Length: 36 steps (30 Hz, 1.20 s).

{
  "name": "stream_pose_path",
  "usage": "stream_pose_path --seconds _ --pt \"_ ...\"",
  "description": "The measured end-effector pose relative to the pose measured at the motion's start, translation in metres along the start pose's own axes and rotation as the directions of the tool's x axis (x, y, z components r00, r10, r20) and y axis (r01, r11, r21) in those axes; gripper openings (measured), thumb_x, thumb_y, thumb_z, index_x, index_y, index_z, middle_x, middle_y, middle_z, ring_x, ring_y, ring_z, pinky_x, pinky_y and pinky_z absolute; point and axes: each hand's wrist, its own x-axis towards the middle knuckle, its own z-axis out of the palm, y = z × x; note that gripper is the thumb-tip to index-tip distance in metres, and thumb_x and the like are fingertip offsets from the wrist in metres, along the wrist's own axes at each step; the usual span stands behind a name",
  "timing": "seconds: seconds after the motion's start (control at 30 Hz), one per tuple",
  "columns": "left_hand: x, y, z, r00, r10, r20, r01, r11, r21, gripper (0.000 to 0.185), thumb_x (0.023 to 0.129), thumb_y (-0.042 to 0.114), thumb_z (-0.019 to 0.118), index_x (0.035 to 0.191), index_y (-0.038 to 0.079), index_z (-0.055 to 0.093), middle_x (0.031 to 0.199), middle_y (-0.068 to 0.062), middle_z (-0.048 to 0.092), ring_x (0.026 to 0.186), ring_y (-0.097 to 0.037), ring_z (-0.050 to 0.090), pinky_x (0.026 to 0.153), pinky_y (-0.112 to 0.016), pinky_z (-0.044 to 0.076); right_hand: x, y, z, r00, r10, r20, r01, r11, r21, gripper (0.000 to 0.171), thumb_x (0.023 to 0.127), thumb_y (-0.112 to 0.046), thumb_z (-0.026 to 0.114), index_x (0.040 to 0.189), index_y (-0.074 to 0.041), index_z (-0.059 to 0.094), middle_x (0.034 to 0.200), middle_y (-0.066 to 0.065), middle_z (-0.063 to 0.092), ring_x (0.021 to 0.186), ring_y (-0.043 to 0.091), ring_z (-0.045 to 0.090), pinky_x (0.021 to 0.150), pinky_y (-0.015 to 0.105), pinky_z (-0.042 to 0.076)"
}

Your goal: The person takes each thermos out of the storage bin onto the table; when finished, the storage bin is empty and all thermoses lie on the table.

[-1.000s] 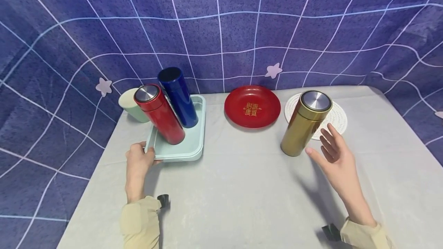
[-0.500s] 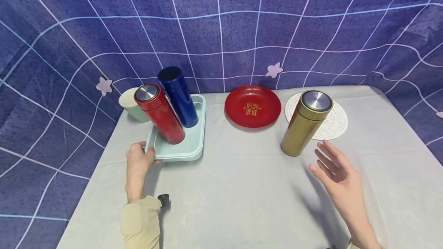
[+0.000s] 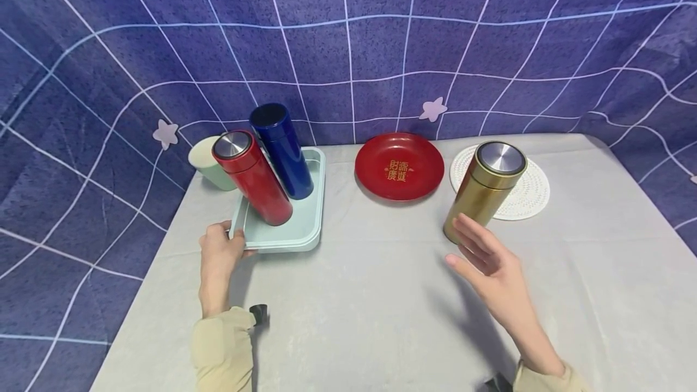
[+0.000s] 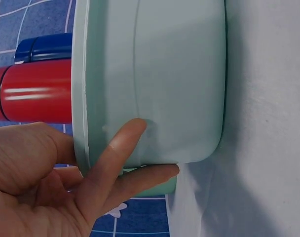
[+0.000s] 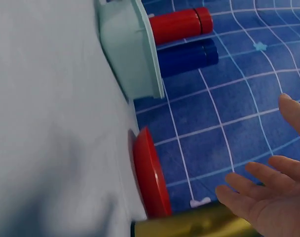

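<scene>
The left hand [image 3: 219, 253] has its grip clamped on the near left corner of the pale mint plastic bin [image 3: 294, 242], thumb over the rim and fingers against the outer wall. The right hand [image 3: 492, 274] holds nothing — fingers apart, close by the gold flask [image 3: 481, 189]; whether a fingertip touches it I cannot tell. Judging by what shows, the red flask [image 3: 258, 186] and the blue flask [image 3: 291, 162] are already in the bin, while the gold flask remains outside, upright on the table [image 3: 370, 295]. A red plate [image 3: 400, 189] lies farther back between bin and gold flask — probably little hindrance. The gold flask partly hides a round white mat [image 3: 530, 189]; a pale green cup [image 3: 209, 159] sits beyond the bin's left side.
</scene>
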Motion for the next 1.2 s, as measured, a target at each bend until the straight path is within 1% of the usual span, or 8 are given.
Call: stream_pose_path --seconds 0.1,0.27,0.43,0.67,0.8,0.97,1.07,1.2 --pt "0.0 0.0 0.0 1.0 0.003 0.0 -0.003 1.0 -0.005 0.039 0.094 0.003 0.042 0.124 -0.019 0.054 0.086 -0.033 0.068 0.055 -0.013 0.068 0.049 -0.02 0.051 0.009 0.0 0.008 1.0 -0.01 0.019 0.01 1.0 0.001 0.063 0.083 0.01 0.069 0.141 -0.001 0.048 0.133 -0.006 0.061 0.122 0.01 0.058 0.1 0.021 0.045" --pt "-0.001 0.001 0.0 1.0 -0.007 0.001 0.008 1.0 -0.017 0.039 0.095 0.002 0.042 0.125 -0.02 0.053 0.092 -0.037 0.066 0.056 -0.014 0.069 0.053 -0.025 0.056 0.025 0.0 0.022 0.999 -0.008 0.049 0.009 1.0 -0.017 0.062 0.084 0.005 0.071 0.141 -0.007 0.05 0.136 0.006 0.059 0.123 0.011 0.058 0.099 0.022 0.046" --pt "0.0 0.0 -0.001 1.0 -0.008 0.009 0.008 0.999 -0.032 0.039 0.094 0.001 0.041 0.125 -0.02 0.052 0.098 -0.04 0.064 0.057 -0.017 0.07 0.052 -0.023 0.055 0.041 -0.002 0.033 0.996 -0.02 0.09 0.02 1.0 0.001 0.062 0.085 0.002 0.072 0.142 -0.009 0.05 0.138 0.013 0.057 0.124 0.013 0.057 0.1 0.023 0.045" --pt "0.0 0.0 0.0 1.0 0.003 -0.003 -0.003 1.0 -0.013 0.039 0.094 0.001 0.042 0.125 -0.021 0.052 0.094 -0.039 0.065 0.059 -0.019 0.07 0.049 -0.019 0.052 0.062 -0.008 0.045 0.991 -0.03 0.133 0.03 1.0 0.005 0.065 0.084 -0.002 0.074 0.143 -0.014 0.05 0.138 0.007 0.058 0.125 0.015 0.056 0.101 0.026 0.045" --pt "0.0 0.0 -0.001 1.0 0.006 -0.013 -0.006 1.0 -0.011 0.038 0.093 0.0 0.042 0.123 -0.02 0.055 0.093 -0.038 0.066 0.058 -0.019 0.07 0.05 -0.022 0.054 0.073 -0.01 0.054 0.986 -0.022 0.165 0.018 1.0 0.025 0.066 0.084 -0.004 0.074 0.144 -0.017 0.049 0.139 0.003 0.057 0.126 0.016 0.056 0.102 0.03 0.045" --pt "-0.001 0.0 -0.003 1.0 0.019 -0.015 -0.019 1.0 -0.017 0.038 0.093 0.0 0.042 0.122 -0.02 0.055 0.092 -0.038 0.066 0.056 -0.017 0.07 0.05 -0.019 0.052 0.087 -0.01 0.066 0.98 -0.03 0.196 0.024 0.999 0.034 0.068 0.085 -0.005 0.075 0.145 -0.018 0.047 0.14 0.004 0.056 0.127 0.017 0.055 0.102 0.034 0.046" --pt "-0.002 0.0 -0.002 1.0 0.018 -0.014 -0.019 0.999 -0.034 0.037 0.093 0.0 0.041 0.121 -0.019 0.056 0.093 -0.038 0.065 0.055 -0.017 0.07 0.051 -0.02 0.054 0.096 -0.009 0.074 0.978 -0.017 0.206 0.01 0.999 0.032 0.068 0.085 -0.01 0.075 0.146 -0.019 0.047 0.14 0.003 0.056 0.126 0.018 0.056 0.102 0.033 0.047" --pt "-0.001 -0.001 -0.001 1.0 0.015 -0.011 -0.015 0.998 -0.053 0.037 0.093 0.0 0.041 0.12 -0.019 0.057 0.094 -0.039 0.065 0.055 -0.015 0.069 0.055 -0.028 0.058 0.106 -0.007 0.082 0.977 -0.011 0.213 0.007 1.0 0.017 0.068 0.085 -0.013 0.076 0.146 -0.02 0.046 0.14 0.004 0.057 0.126 0.022 0.056 0.101 0.034 0.047"
